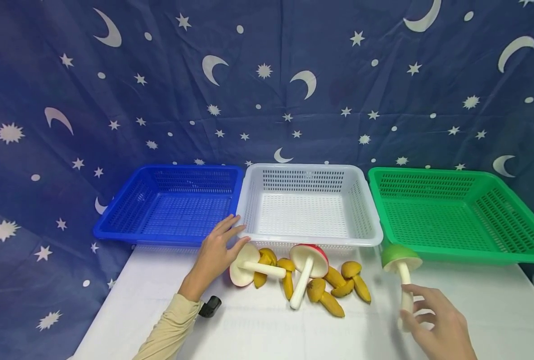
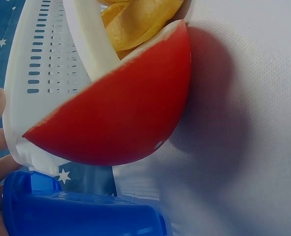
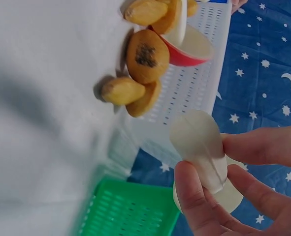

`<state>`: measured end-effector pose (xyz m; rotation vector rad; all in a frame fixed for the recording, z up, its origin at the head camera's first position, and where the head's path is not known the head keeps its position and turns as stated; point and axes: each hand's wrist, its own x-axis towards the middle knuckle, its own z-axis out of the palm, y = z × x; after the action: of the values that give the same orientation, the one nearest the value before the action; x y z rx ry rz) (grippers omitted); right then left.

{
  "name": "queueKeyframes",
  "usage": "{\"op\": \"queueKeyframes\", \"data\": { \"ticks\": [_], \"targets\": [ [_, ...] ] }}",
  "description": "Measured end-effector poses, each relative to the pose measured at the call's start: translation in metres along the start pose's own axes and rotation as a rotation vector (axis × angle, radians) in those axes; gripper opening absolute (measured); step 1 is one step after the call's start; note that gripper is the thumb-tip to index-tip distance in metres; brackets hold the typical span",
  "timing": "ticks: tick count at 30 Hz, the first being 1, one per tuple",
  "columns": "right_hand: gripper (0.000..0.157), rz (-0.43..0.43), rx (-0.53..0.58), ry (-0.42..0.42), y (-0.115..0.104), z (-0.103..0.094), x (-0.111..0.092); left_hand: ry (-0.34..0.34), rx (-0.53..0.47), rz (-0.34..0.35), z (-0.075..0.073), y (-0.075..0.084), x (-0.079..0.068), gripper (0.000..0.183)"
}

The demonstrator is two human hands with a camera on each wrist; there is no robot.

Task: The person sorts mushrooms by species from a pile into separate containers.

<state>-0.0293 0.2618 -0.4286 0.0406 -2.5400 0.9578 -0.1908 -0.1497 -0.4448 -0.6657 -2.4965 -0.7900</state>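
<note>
My right hand [image 1: 442, 320] pinches the white stem of a green-capped toy mushroom [image 1: 398, 254] between thumb and fingers, cap up, in front of the green basket. In the right wrist view the pale stem [image 3: 199, 142] lies between the fingertips and hides most of the cap. My left hand [image 1: 216, 252], fingers extended, is at the front corners of the blue and white baskets. Beside it a red-capped toy mushroom [image 2: 130, 108] lies on its side. A second red-capped mushroom [image 1: 311, 261] and several yellow-brown mushrooms [image 1: 331, 303] lie to its right.
A blue basket [image 1: 158, 236], a white basket [image 1: 312, 241] and a green basket [image 1: 465, 255] stand in a row at the back of the white table [image 1: 257, 340]. Behind them hangs a dark blue cloth [image 1: 257, 45] with moons and stars.
</note>
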Motion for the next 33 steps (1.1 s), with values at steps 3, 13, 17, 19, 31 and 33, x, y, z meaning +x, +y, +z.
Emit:
{"op": "queueKeyframes", "data": {
  "ticks": [3,13,17,19,31,33],
  "targets": [
    [0.050,-0.040,0.027,0.034,0.000,-0.003,0.004,0.002,0.000,0.005,0.000,-0.001,0.000,0.034],
    [0.048,-0.088,0.003,0.047,-0.005,-0.018,0.023,-0.004,0.009,-0.007,0.001,-0.002,-0.001,0.034],
    [0.049,-0.102,-0.004,0.043,-0.001,-0.022,0.032,0.002,0.013,-0.002,0.001,-0.002,-0.001,0.034],
    [0.049,-0.102,-0.007,0.034,0.000,-0.024,0.037,0.002,0.014,0.001,0.002,-0.002,-0.001,0.034],
    [0.050,-0.119,-0.063,0.023,0.013,-0.035,0.067,0.008,0.015,-0.002,0.002,-0.001,-0.002,0.033],
    [0.049,-0.134,-0.058,0.028,0.015,-0.036,0.072,0.010,0.014,-0.002,0.002,-0.001,-0.002,0.033]
  ]
}}
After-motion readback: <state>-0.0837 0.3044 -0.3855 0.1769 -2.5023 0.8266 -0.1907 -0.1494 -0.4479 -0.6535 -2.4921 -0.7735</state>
